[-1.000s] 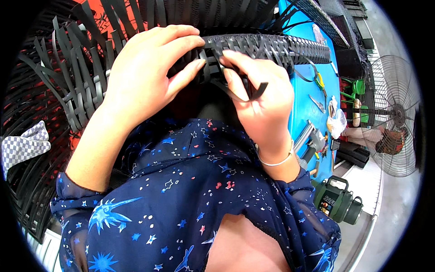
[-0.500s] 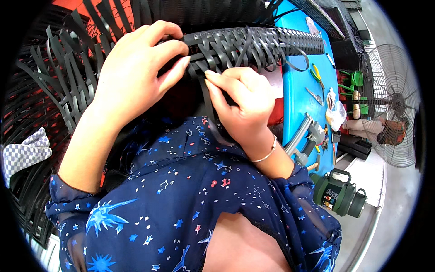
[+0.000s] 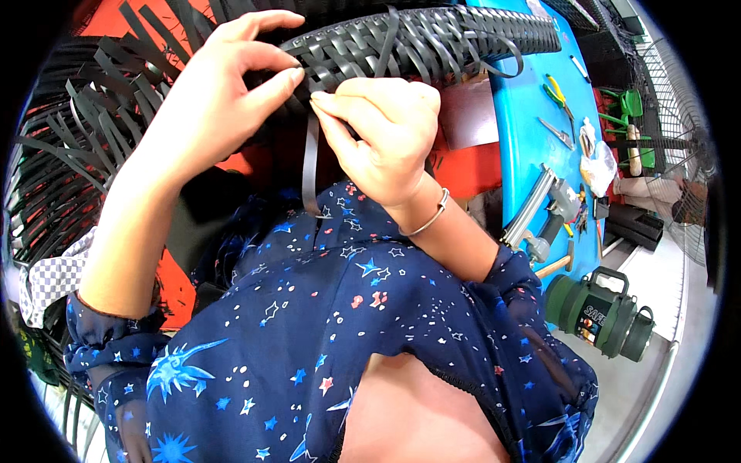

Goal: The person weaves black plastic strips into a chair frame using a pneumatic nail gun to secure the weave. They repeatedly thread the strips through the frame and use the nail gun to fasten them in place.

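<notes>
Presently, the half-curled left hand (image 3: pixel 216 89) is touching the woven band (image 3: pixel 351 48), hold unclear, while the right hand (image 3: pixel 390 127) is pinching a black strip (image 3: pixel 310 166) below the band, apparently threading, next needing even tension.

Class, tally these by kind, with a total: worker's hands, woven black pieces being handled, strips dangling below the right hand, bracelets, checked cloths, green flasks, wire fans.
Hands: left hand, right hand: 2
Woven black piece: 1
Dangling strip: 1
Bracelet: 1
Checked cloth: 1
Green flask: 1
Wire fan: 1
Total: 8
</notes>
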`<state>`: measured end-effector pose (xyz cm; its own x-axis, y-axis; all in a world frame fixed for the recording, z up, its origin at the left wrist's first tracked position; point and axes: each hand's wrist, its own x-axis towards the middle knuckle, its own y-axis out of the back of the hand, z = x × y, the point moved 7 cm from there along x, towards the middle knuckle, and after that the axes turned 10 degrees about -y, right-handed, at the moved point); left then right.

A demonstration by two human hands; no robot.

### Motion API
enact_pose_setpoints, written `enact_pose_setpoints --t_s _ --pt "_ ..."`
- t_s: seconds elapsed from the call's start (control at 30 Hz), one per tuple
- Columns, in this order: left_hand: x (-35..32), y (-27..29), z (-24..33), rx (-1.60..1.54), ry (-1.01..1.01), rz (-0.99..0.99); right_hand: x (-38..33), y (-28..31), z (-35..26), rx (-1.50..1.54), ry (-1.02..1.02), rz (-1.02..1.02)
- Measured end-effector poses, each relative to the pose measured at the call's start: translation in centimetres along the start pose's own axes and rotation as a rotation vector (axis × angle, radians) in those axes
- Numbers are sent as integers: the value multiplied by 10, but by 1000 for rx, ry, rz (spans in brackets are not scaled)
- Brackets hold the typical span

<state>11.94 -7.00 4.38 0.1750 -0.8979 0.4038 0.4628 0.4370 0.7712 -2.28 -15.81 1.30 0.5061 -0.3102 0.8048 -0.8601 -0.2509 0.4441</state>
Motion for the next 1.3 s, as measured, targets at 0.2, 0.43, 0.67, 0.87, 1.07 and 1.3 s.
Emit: enact_pose_setpoints --t_s 0.2,0.43,0.67,0.87,1.07,1.3 --pt "5 24 -21 -120 131 136 9 6 -7 107 -84 -62" --pt "14 38 -11 -227 208 464 33 17 -11 212 103 -59" --pt "20 37 -9 -335 98 338 61 -2 11 416 -411 -312" --pt "3 33 -16 -373 253 377 48 14 9 457 -483 -346" --pt "-3 10 -23 -550 326 297 15 12 -2 636 -627 -599" --pt "-19 19 -2 237 -228 94 0 11 2 597 -609 -468"
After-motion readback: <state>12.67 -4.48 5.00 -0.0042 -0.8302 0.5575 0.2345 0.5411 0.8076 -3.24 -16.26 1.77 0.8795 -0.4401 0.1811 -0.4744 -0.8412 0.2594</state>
